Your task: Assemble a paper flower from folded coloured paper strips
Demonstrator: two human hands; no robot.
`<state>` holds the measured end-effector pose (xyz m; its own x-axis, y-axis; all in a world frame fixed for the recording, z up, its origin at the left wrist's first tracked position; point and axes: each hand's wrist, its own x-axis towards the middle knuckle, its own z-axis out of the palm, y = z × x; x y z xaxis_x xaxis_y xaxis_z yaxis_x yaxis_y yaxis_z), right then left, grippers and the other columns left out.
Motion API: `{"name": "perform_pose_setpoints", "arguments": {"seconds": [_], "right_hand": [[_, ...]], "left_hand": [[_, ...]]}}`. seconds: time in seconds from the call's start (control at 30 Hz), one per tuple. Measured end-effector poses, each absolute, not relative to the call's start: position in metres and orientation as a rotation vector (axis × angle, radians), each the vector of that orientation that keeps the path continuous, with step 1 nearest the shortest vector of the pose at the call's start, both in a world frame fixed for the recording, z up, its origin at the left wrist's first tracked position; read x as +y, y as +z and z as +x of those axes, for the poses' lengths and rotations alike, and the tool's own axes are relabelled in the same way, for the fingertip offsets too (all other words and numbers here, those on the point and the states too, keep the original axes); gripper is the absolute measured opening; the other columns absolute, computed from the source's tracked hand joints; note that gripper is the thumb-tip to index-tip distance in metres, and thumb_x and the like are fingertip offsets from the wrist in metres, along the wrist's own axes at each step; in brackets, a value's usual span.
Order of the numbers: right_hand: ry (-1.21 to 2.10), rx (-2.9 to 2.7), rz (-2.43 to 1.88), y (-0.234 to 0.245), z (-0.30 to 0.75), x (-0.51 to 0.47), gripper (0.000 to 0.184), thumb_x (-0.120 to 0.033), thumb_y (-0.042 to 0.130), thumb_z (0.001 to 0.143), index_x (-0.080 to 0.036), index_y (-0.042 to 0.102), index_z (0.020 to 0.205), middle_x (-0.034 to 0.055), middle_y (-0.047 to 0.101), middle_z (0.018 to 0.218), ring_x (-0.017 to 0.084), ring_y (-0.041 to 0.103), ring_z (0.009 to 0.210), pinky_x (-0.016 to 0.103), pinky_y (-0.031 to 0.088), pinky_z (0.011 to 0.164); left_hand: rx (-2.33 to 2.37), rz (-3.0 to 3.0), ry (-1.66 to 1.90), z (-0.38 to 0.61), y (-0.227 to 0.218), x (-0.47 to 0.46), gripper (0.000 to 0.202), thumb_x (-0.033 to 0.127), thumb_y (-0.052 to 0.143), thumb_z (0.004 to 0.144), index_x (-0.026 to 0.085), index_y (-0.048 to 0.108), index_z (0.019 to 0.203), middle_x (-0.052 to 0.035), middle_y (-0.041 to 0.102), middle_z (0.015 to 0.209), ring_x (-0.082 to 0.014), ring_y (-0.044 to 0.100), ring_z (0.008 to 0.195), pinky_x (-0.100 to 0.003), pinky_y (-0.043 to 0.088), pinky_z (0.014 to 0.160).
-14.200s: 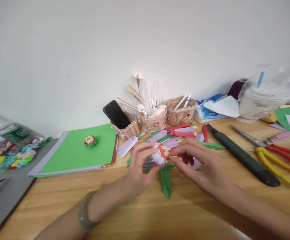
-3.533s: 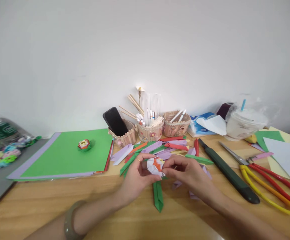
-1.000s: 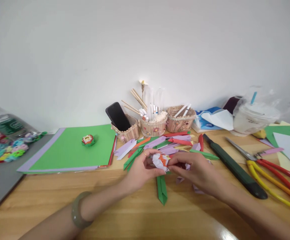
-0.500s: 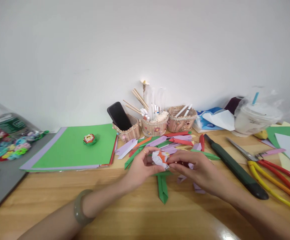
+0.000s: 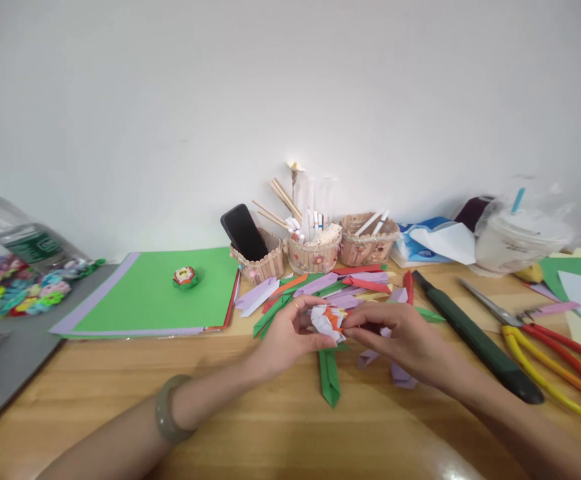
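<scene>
A small folded paper flower point(image 5: 327, 323), white and orange, is held just above the table. My left hand point(image 5: 287, 340) pinches its left side between thumb and fingers. On the flower's right edge, the fingertips of my right hand point(image 5: 400, 333) are closed, and part of the paper is hidden behind them. Beneath the hands lies a green folded strip point(image 5: 329, 381). Behind them spreads a pile of folded paper strips point(image 5: 320, 285) in purple, green, red and orange. A finished-looking paper flower point(image 5: 185, 277) rests on green paper sheets point(image 5: 135, 293) to the left.
Three decorated baskets point(image 5: 315, 257) stand by the wall, one holding a phone point(image 5: 244, 232). At right lie a dark green cutter point(image 5: 477, 340), scissors point(image 5: 500, 307) and a lidded cup point(image 5: 520, 240). A bottle point(image 5: 30, 240) and colourful crocheted pieces point(image 5: 25, 287) are at left.
The view has shifted slightly, so everything sits a little further right. Both hands still hold the paper flower, which is turned slightly and shows more of its white side.
</scene>
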<state>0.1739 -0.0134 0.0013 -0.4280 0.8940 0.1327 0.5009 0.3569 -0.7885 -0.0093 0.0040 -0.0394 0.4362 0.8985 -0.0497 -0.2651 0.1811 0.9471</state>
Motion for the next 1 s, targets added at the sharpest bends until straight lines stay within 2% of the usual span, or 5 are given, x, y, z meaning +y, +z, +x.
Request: {"name": "perform_pose_setpoints", "arguments": {"seconds": [0.4, 0.5, 0.73, 0.9, 1.0], "right_hand": [[0.887, -1.981, -1.251, -0.001, 0.17, -0.017, 0.02, -0.03, 0.057, 0.079, -0.016, 0.061, 0.065, 0.0026, 0.06, 0.063, 0.012, 0.056, 0.052, 0.02, 0.046, 0.042], [0.74, -2.034, -1.228, -0.002, 0.168, -0.016, 0.019, -0.029, 0.055, 0.081, -0.017, 0.064, 0.069, 0.0028, 0.062, 0.065, 0.012, 0.056, 0.054, 0.022, 0.046, 0.046], [0.424, -2.093, -1.104, -0.014, 0.166, -0.017, 0.018, -0.022, 0.048, 0.086, -0.02, 0.066, 0.089, 0.0053, 0.07, 0.085, 0.016, 0.064, 0.071, 0.026, 0.052, 0.062], [0.27, -2.109, -1.11, -0.019, 0.167, -0.02, 0.018, -0.021, 0.048, 0.086, -0.02, 0.066, 0.086, 0.0063, 0.07, 0.085, 0.015, 0.065, 0.067, 0.026, 0.052, 0.059], [0.34, -2.126, -1.089, -0.014, 0.168, -0.02, 0.014, -0.021, 0.052, 0.084, -0.02, 0.066, 0.08, 0.004, 0.069, 0.077, 0.014, 0.063, 0.064, 0.024, 0.05, 0.057]], "left_hand": [[0.716, 1.093, 0.935, -0.01, -0.039, 0.002, 0.056, 0.024, 0.083, 0.047, 0.018, 0.053, 0.094, -0.0025, 0.065, 0.086, -0.0152, 0.06, 0.077, -0.028, 0.045, 0.071], [0.739, 1.112, 0.961, -0.01, -0.039, 0.002, 0.054, 0.025, 0.082, 0.049, 0.018, 0.053, 0.094, -0.0021, 0.065, 0.085, -0.0154, 0.061, 0.076, -0.029, 0.045, 0.071], [0.79, 1.138, 1.062, -0.01, -0.041, 0.005, 0.05, 0.026, 0.08, 0.053, 0.019, 0.053, 0.094, -0.0012, 0.066, 0.083, -0.0156, 0.061, 0.078, -0.028, 0.047, 0.072], [0.803, 1.125, 1.051, -0.009, -0.039, 0.002, 0.05, 0.025, 0.081, 0.051, 0.018, 0.053, 0.093, -0.0028, 0.065, 0.087, -0.0169, 0.061, 0.083, -0.029, 0.047, 0.073], [0.798, 1.132, 1.013, -0.009, -0.038, 0.001, 0.052, 0.024, 0.082, 0.049, 0.018, 0.054, 0.092, -0.003, 0.065, 0.088, -0.017, 0.061, 0.082, -0.029, 0.047, 0.072]]}}
